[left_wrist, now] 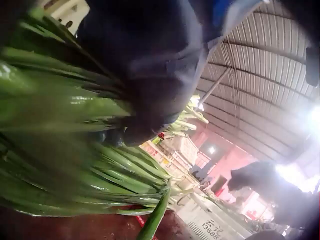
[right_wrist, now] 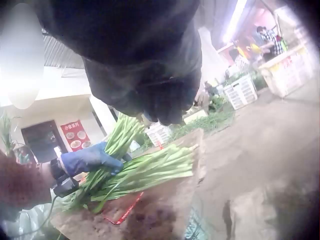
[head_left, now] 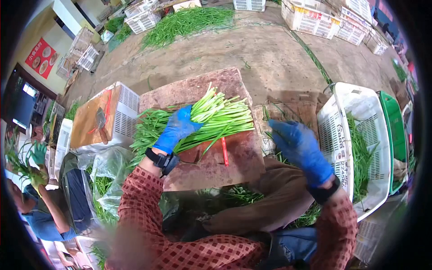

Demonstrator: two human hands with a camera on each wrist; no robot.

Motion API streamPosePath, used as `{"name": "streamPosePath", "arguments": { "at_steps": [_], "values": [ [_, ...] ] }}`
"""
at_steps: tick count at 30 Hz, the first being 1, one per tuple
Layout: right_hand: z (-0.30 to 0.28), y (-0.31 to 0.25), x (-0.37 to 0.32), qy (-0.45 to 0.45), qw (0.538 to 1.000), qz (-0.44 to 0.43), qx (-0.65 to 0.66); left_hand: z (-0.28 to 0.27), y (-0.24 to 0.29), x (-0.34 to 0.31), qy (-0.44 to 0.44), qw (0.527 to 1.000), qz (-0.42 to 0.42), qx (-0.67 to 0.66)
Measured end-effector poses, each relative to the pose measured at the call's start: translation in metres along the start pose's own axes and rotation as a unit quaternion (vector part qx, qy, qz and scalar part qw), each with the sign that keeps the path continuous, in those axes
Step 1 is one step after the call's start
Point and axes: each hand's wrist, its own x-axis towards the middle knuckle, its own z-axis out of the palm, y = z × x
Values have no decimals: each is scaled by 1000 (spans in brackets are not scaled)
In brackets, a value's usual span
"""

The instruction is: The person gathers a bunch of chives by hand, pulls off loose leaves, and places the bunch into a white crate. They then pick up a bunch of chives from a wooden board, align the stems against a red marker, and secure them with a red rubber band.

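A thick bundle of green stalks (head_left: 220, 119) with pale cut ends lies across a reddish-brown board (head_left: 225, 173). My left hand (head_left: 180, 126), in a blue glove, curls round a bunch of these stalks near their middle. The right wrist view shows this hand (right_wrist: 92, 157) gripping the bunch (right_wrist: 150, 172), with some pale ends tilted upward. My right hand (head_left: 297, 144), also gloved in blue, hovers to the right of the board with relaxed fingers and holds nothing. A red band (head_left: 224, 151) lies on the board under the stalks. The left wrist view shows the stalks (left_wrist: 75, 165) close up beneath the glove (left_wrist: 150, 75).
A white crate (head_left: 335, 130) holding more greens stands at my right, a green crate (head_left: 396, 130) beyond it. At left, a cleaver (head_left: 101, 122) lies on a wooden block (head_left: 92, 114) over a white crate. Another person (head_left: 38, 180) works at far left. Greens (head_left: 189, 20) and crates lie on the far ground.
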Motion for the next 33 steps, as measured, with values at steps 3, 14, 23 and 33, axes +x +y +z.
{"name": "streamPosePath", "arguments": {
  "at_steps": [3,14,23,33],
  "values": [
    [66,16,41,39,990,-124,50,9,-16,4,6,1000,-7,8],
    [124,13,76,17,963,-173,-205,20,-27,5,36,999,-21,-9],
    [167,46,80,-70,927,122,349,25,-20,0,56,996,-37,52],
    [49,116,58,172,909,224,307,32,-34,2,54,998,-3,39]
  ]
}}
